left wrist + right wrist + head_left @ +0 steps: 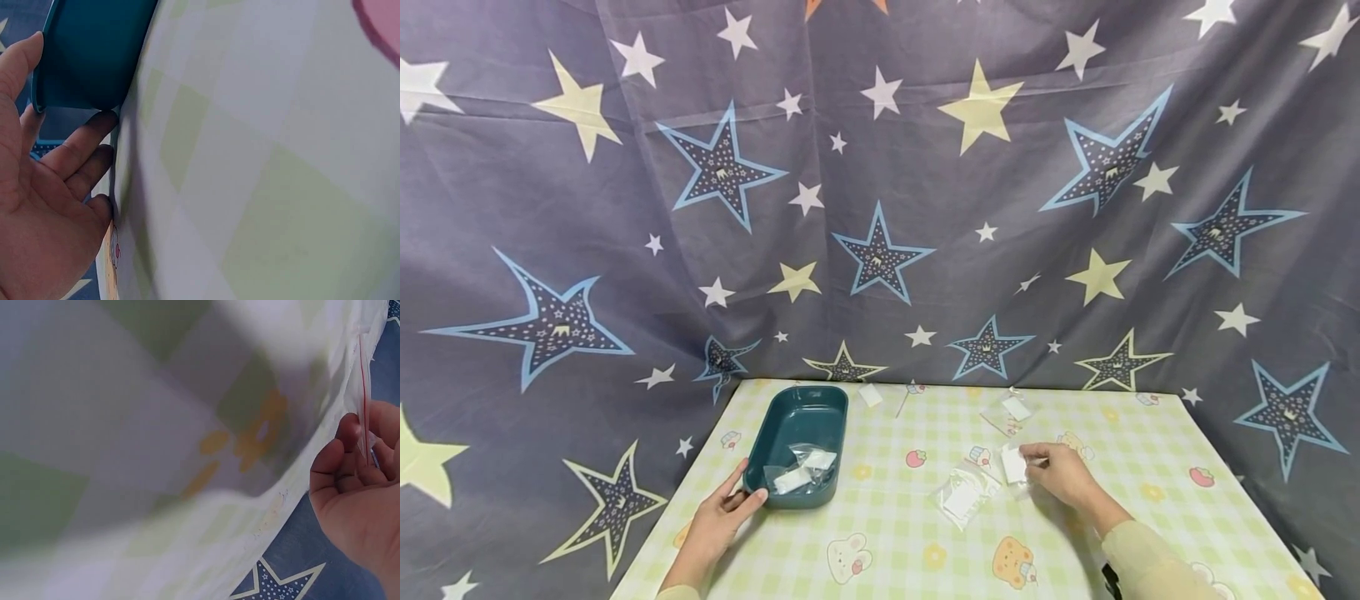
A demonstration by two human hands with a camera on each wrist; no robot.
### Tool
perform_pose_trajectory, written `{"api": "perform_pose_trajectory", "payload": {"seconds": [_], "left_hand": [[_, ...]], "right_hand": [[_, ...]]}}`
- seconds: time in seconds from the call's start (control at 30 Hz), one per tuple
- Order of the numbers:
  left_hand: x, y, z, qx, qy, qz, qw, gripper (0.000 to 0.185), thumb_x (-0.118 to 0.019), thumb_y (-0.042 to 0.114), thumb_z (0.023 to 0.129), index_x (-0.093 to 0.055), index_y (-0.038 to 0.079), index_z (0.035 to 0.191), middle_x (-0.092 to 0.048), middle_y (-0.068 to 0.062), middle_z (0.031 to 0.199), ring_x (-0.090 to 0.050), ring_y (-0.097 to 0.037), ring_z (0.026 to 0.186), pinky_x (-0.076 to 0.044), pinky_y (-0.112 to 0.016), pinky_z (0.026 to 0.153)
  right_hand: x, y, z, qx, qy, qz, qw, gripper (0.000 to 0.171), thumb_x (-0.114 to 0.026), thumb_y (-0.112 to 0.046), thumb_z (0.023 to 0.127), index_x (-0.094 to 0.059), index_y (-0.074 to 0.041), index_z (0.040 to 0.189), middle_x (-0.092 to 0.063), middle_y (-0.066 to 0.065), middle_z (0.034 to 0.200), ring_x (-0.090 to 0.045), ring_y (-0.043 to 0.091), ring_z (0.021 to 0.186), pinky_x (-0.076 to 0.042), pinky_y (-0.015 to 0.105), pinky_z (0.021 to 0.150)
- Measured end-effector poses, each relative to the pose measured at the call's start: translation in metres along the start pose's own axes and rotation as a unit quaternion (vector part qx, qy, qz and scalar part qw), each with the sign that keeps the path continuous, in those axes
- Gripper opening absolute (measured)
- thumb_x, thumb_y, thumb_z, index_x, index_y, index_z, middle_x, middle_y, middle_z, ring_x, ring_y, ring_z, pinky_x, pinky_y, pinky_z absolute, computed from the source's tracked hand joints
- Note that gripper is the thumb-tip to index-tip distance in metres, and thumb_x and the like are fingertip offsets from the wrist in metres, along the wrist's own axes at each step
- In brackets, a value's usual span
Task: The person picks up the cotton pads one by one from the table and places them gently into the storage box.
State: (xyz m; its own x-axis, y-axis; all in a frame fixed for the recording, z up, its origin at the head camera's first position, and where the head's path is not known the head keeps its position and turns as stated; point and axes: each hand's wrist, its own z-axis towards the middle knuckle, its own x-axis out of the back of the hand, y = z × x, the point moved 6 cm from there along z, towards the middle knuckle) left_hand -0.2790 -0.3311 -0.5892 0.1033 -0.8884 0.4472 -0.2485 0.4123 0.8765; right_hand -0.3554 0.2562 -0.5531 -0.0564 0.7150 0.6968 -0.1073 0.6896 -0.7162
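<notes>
Showing held bag's red strip: right wrist only

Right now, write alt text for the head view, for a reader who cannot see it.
A right hand pinches a clear bag at a checked table, while a left hand grips a teal tray holding two more bags. Other bags lie on the table; a star-print curtain hangs behind.

Packets in tray on table

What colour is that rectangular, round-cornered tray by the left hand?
Dark teal. The rectangular tray shows best in the head view.
</notes>
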Motion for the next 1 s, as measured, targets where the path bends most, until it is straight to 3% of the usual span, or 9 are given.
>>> {"api": "perform_pose_trajectory", "payload": {"seconds": [0.23, 0.53, 0.73, 1.0], "left_hand": [[0.000, -0.002, -0.001, 0.000, 0.002, 0.005, 1.0000, 0.091, -0.076, 0.056, 0.096, -0.029, 0.034, 0.171, -0.047, -0.033, 0.158, -0.045, -0.043, 0.151, -0.048, -0.056, 0.119], [-0.001, -0.002, -0.001, 0.003, 0.001, -0.009, 1.0000, 0.092, -0.076, 0.056, 0.096, -0.028, 0.033, 0.171, -0.047, -0.031, 0.159, -0.044, -0.043, 0.152, -0.044, -0.057, 0.121], [-0.001, 0.000, 0.001, -0.003, 0.001, -0.014, 0.9999, 0.091, -0.076, 0.054, 0.097, -0.028, 0.031, 0.171, -0.046, -0.032, 0.158, -0.044, -0.044, 0.152, -0.044, -0.059, 0.121], [0.001, 0.001, 0.000, -0.005, 0.001, -0.008, 1.0000, 0.090, -0.077, 0.052, 0.097, -0.030, 0.032, 0.171, -0.046, -0.035, 0.159, -0.045, -0.046, 0.151, -0.051, -0.054, 0.116]], "right_hand": [[0.011, -0.006, 0.004, 0.025, 0.005, -0.002, 1.000, 0.043, -0.075, -0.001, 0.094, -0.070, 0.004, 0.136, -0.074, 0.024, 0.131, -0.074, 0.024, 0.095, -0.060, 0.023, 0.070], [0.016, -0.027, 0.017, 0.030, 0.022, 0.010, 0.999, 0.046, -0.076, -0.002, 0.095, -0.068, 0.002, 0.140, -0.072, 0.024, 0.137, -0.076, 0.027, 0.099, -0.060, 0.025, 0.073], [0.006, -0.052, 0.025, 0.034, 0.022, 0.052, 0.998, 0.050, -0.075, -0.001, 0.094, -0.065, 0.003, 0.143, -0.072, 0.023, 0.137, -0.074, 0.019, 0.094, -0.058, 0.020, 0.071], [-0.022, -0.091, 0.039, 0.035, 0.035, 0.109, 0.993, 0.049, -0.075, 0.000, 0.093, -0.068, -0.001, 0.142, -0.075, 0.019, 0.134, -0.073, 0.011, 0.088, -0.056, 0.019, 0.069]]}}
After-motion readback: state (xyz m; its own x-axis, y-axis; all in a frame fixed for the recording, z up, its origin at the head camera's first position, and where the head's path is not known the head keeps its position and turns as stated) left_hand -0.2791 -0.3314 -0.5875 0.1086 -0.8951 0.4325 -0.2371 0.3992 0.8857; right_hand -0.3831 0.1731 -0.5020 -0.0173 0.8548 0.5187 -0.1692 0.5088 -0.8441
